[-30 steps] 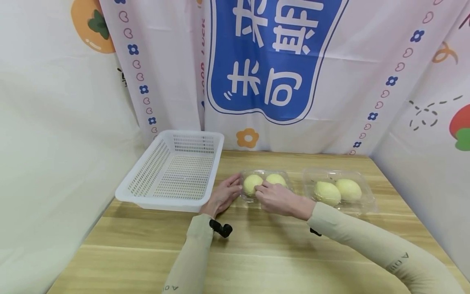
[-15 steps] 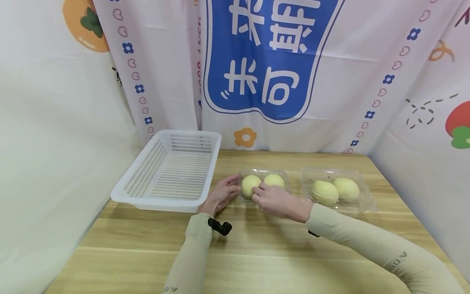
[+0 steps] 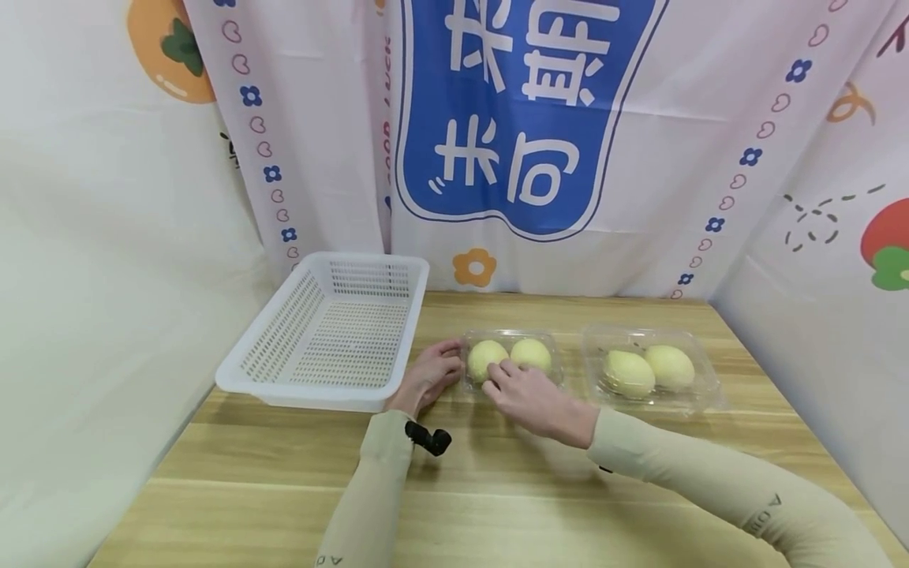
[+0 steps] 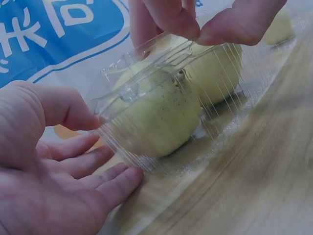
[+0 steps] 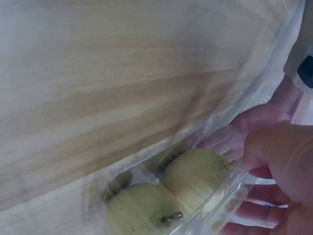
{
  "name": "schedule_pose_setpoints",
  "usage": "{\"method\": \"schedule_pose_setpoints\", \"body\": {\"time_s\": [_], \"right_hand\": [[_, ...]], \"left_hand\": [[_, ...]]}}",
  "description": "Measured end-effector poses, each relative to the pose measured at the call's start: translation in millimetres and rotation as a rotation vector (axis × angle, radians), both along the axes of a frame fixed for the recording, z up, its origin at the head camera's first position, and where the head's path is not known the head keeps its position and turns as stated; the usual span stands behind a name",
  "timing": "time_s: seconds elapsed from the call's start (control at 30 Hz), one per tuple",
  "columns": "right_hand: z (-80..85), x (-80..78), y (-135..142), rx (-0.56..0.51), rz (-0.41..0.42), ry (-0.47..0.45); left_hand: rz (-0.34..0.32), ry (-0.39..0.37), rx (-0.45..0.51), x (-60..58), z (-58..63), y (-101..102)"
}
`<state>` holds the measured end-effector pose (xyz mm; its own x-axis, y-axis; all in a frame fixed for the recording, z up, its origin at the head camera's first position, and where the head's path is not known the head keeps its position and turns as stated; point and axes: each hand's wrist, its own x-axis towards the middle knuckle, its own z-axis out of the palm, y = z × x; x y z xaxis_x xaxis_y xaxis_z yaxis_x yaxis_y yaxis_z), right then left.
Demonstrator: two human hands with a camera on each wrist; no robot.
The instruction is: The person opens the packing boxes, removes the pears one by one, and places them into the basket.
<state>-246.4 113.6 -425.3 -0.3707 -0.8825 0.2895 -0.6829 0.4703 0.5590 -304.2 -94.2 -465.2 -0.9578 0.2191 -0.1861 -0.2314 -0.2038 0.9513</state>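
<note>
Two round, pale yellow pears (image 3: 531,355) sit inside a clear plastic fruit box (image 4: 215,147) in the middle of the table. At the box's left end is my left hand (image 3: 430,375); its thumb touches the upper edge and its outstretched fingers (image 4: 120,183) lie against the end lower down. My right hand (image 3: 533,398) is at the near side, its thumb and forefinger pinching the plastic edge in front of the pears. In the right wrist view, stems show on both pears (image 5: 195,174). Whether the lid is fastened, I cannot tell.
A white perforated basket (image 3: 355,339) stands on the left, close to my left hand. A second clear box (image 3: 699,386) with two pears (image 3: 671,368) is on the right. Printed cloth (image 3: 639,260) hangs behind the wooden table (image 3: 497,513).
My right hand has shifted slightly toward me along the box's near edge, exposing more of the pears. The left hand stays at the box's end. The head view has swung a little.
</note>
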Motion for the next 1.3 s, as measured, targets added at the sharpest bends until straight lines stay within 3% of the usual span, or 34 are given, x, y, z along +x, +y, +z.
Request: {"method": "schedule_pose_setpoints", "body": {"time_s": [0.23, 0.43, 0.73, 1.3], "right_hand": [[-4.2, 8.0, -4.2, 0.028, -0.057, 0.119], [-8.3, 11.8, -7.3, 0.049, -0.094, 0.101], [-13.5, 8.3, -7.4, 0.052, -0.043, 0.184], [-11.5, 3.2, -7.5, 0.076, 0.004, 0.191]], "left_hand": [[0.027, -0.025, -0.029, -2.6, 3.6, 4.2], [0.038, -0.028, -0.074, -3.9, 4.6, 5.8], [0.019, -0.025, -0.115, -5.3, 6.9, 5.9], [-0.022, -0.025, -0.154, -4.3, 9.4, 3.2]]}}
